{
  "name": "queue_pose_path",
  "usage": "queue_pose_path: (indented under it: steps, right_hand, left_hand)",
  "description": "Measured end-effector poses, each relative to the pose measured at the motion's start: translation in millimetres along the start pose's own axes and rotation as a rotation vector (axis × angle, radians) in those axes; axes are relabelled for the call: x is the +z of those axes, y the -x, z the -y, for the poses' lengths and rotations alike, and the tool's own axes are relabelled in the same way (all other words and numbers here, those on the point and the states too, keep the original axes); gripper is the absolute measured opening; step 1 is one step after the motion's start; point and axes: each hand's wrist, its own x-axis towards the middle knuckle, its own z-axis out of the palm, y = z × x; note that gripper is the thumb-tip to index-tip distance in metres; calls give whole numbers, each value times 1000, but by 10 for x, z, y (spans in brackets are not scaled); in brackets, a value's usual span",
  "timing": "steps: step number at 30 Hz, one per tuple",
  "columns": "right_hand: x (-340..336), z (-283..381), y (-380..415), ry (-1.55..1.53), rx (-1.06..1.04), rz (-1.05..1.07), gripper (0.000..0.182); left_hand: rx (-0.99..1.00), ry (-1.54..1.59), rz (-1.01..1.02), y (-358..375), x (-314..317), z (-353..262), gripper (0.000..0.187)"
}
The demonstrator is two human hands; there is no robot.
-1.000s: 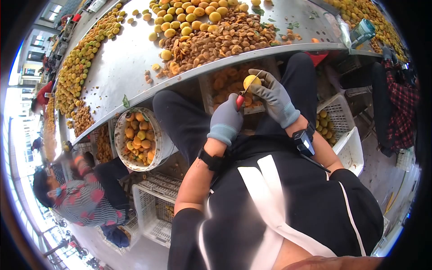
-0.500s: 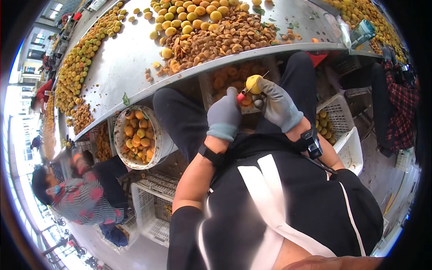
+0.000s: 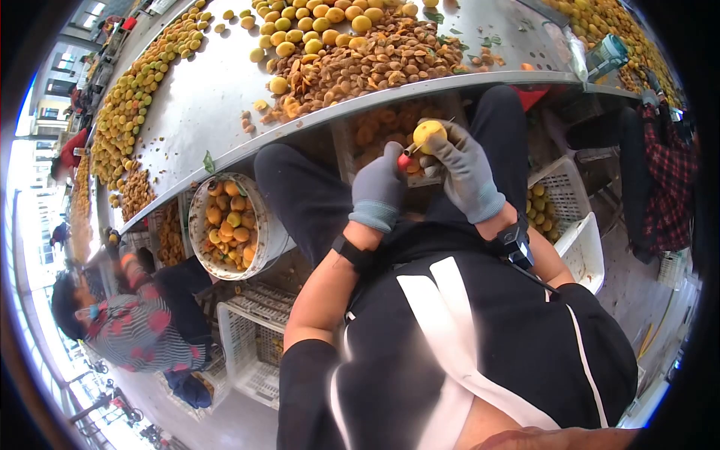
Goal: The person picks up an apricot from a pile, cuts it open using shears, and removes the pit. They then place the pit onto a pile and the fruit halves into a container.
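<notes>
Metal table (image 3: 202,97), running from ten o'clock to one, clock centred on the hands. On it, at eleven to twelve: whole fruit (image 3: 319,26) in a pile, with brown stones (image 3: 382,64) heaped against it.

Left hand (image 3: 379,184): gloved, closed round the red handle of a knife (image 3: 403,160), thumb uppermost.

Right hand (image 3: 466,171): gloved, partly curled, thumb and fingers pinching one yellow fruit (image 3: 430,135) at twelve o'clock, above the lap. Blade: thin, its tip showing past the fruit towards one; whether it is in the flesh or behind it, cannot tell.

Below the table, at eleven to twelve: crate (image 3: 342,154) of orange pieces (image 3: 367,140). At eight to nine: bucket (image 3: 197,251) of orange fruit (image 3: 232,225). At four: white crate (image 3: 568,184) holding yellow fruit. At eight, further off: seated co-worker (image 3: 142,326).

Hazards, by judgement: blade could slip on round, possibly wet skin and catch the right fingers, which sit close to its line; a loose pinch could let the fruit turn or drop; pressing too hard could bruise soft flesh; the tip, partly masked by the fruit, could be misjudged.
</notes>
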Motion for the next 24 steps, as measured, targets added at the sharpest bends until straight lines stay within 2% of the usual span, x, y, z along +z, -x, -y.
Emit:
queue_pose_path:
  steps: [1, 2, 4, 6, 8, 10, 11, 13, 15, 17, 19, 21, 23, 24]
  right_hand:
    - [49, 3, 21, 230, -155, -50, 32]
    - [47, 15, 12, 228, -154, -48, 32]
    - [-2, 51, -14, -8, 17, 23, 33]
    - [-82, 25, -33, -125, 88, 47, 32]
    - [-85, 21, -85, -243, 157, 81, 31]
    - [-73, 9, -101, 1, 116, 51, 29]
    - [-65, 9, -104, 1, 116, 50, 29]
    - [-48, 11, -114, 566, -155, -22, 27]
    - [-63, 34, -95, 557, -149, 3, 28]
    - [-80, 101, -57, 549, -142, 28, 30]
    - [-70, 202, -15, 5, 249, 132, 29]
    - [-104, 137, -56, 24, 258, 131, 28]
    - [-92, 47, -77, 36, 269, 125, 28]
    - [-33, -6, -89, 252, 118, 55, 28]
  left_hand:
    - [-4, 49, 13, 33, 28, -9, 10]
    - [-6, 97, 20, 36, 38, -7, 10]
    - [-6, 108, 12, -22, 45, 51, 9]
    - [-6, 128, 7, -45, 63, 63, 10]
    - [11, 9, -38, -70, 48, 87, 10]
    - [-9, 44, 11, -55, 96, 121, 10]
    - [-27, 82, 60, -62, 89, 95, 10]
    - [-37, 68, 67, -18, 69, 8, 10]
    - [-52, 54, 76, 9, 35, -26, 9]
    - [63, 130, -37, 14, 18, -5, 10]
    - [67, 111, -39, -29, 20, 47, 12]
    - [66, 89, -49, -48, 51, 102, 19]
    - [51, 51, -20, -36, 72, 124, 11]
    - [51, 51, -17, -33, 69, 117, 11]
